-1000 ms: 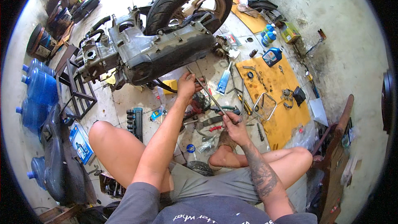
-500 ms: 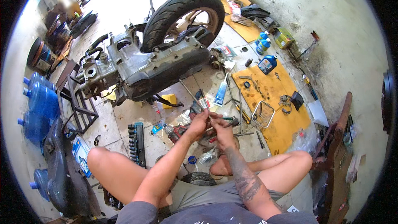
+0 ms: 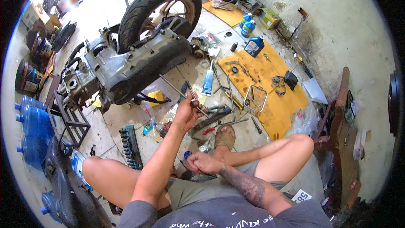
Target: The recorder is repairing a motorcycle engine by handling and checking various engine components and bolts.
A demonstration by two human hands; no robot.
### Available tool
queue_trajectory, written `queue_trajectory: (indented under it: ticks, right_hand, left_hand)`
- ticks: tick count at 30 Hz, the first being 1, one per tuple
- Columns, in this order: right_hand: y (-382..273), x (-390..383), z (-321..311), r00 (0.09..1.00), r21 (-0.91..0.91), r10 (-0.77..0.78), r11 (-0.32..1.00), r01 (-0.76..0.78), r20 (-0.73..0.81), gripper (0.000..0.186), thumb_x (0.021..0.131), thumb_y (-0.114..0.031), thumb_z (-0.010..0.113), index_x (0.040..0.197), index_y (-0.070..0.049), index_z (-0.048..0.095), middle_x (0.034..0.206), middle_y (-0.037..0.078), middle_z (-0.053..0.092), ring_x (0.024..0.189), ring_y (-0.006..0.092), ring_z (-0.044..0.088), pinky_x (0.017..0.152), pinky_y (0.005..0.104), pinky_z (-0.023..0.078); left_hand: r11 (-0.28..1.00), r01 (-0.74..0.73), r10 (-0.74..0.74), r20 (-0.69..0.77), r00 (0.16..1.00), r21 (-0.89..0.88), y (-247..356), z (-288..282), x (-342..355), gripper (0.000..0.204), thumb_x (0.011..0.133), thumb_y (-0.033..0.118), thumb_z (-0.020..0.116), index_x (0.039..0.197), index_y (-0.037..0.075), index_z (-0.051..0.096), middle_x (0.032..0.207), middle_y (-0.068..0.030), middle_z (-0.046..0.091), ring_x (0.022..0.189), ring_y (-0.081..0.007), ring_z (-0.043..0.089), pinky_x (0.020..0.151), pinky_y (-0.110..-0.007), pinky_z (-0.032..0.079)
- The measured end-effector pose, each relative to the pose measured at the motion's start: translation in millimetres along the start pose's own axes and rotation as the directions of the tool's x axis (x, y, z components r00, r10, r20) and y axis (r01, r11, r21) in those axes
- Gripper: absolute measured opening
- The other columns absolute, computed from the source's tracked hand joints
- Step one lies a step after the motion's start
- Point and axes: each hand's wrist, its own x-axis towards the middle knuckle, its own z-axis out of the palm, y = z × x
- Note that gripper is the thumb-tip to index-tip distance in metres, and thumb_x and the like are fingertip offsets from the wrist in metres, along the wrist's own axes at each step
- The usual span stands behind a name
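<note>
My left hand (image 3: 187,112) is closed around a long thin metal rod (image 3: 171,85) that slants from the engine side down toward the middle of the floor. A second thin bar shows beside the fingers, and I cannot tell whether it joins the rod. Close to my lap, my right hand (image 3: 204,163) is curled with its fingers together; what they hold, if anything, is hidden. A round blue cap (image 3: 187,155) lies just by its fingertips. Pliers with dark green handles (image 3: 219,109) rest on the floor to the right of my left hand.
Ahead lies a scooter engine (image 3: 139,69) with its rear wheel (image 3: 126,29). A socket set (image 3: 130,147) is at my left knee. Stained yellow cardboard (image 3: 278,114) on the right carries small parts and a blue oil bottle (image 3: 254,46). A blue-white tube (image 3: 208,82) lies between.
My right hand has left the rod and drawn back toward my lap. My left hand keeps hold of the rod. The whole view has shifted, so the engine appears further left.
</note>
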Motion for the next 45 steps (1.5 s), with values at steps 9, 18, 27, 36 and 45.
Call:
queue_trajectory:
  ticks: [9, 18, 27, 36, 45]
  right_hand:
    - [-11, -17, -36, 0.697, -0.397, -0.285, 0.918, 0.001, -0.657, 0.024, 0.083, 0.005, 0.041, 0.095, -0.001, 0.061, 0.081, 0.005, 0.061, 0.072, 0.0121, 0.056, 0.063, 0.0268, 0.046]
    - [-45, -22, -48, 0.867, -0.371, -0.214, 0.928, 0.036, -0.451, 0.049, 0.090, 0.003, 0.043, 0.137, -0.007, 0.052, 0.087, 0.007, 0.065, 0.077, 0.0109, 0.060, 0.070, 0.0261, 0.051]
    - [-46, -17, -67, 0.776, -0.113, -0.314, 0.946, 0.303, -0.548, 0.046, 0.098, -0.011, 0.046, 0.144, -0.008, 0.045, 0.086, 0.002, 0.063, 0.065, 0.0095, 0.057, 0.059, 0.0241, 0.048]
    - [-48, -16, -68, 0.801, -0.158, -0.162, 0.984, 0.086, -0.576, 0.048, 0.098, -0.013, 0.050, 0.145, -0.010, 0.046, 0.080, -0.002, 0.058, 0.064, 0.0072, 0.051, 0.057, 0.0232, 0.045]
    - [-48, -18, -62, 0.890, -0.211, -0.018, 0.973, -0.088, -0.455, 0.043, 0.101, -0.015, 0.050, 0.145, -0.014, 0.049, 0.078, -0.002, 0.056, 0.065, 0.0057, 0.051, 0.059, 0.0217, 0.044]
  left_hand:
    - [0.991, -0.121, 0.112, -0.126, 0.986, -0.064, -2, -2, 5, 0.033, 0.100, 0.044, 0.054, 0.110, 0.013, 0.047, 0.073, 0.0023, 0.045, 0.069, -0.0148, 0.050, 0.067, -0.037, 0.050]
    - [0.975, -0.168, 0.151, -0.121, 0.981, -0.148, 3, 7, 10, 0.018, 0.103, 0.033, 0.051, 0.102, 0.015, 0.047, 0.069, 0.0029, 0.042, 0.062, -0.0115, 0.043, 0.063, -0.030, 0.044]
    - [0.971, -0.211, 0.199, -0.104, 0.974, -0.115, 5, -6, 20, 0.024, 0.104, 0.029, 0.050, 0.116, 0.009, 0.046, 0.066, 0.0037, 0.033, 0.057, -0.0092, 0.033, 0.054, -0.025, 0.033]
    - [0.961, -0.239, 0.233, -0.062, 0.971, -0.138, 12, -5, 25, 0.025, 0.103, 0.026, 0.052, 0.120, 0.007, 0.045, 0.065, 0.0042, 0.031, 0.056, -0.0085, 0.030, 0.053, -0.024, 0.032]
    - [0.955, -0.279, 0.276, -0.046, 0.960, -0.096, 15, -13, 33, 0.022, 0.103, 0.028, 0.051, 0.114, 0.009, 0.048, 0.062, 0.0041, 0.031, 0.054, -0.0089, 0.031, 0.052, -0.025, 0.032]
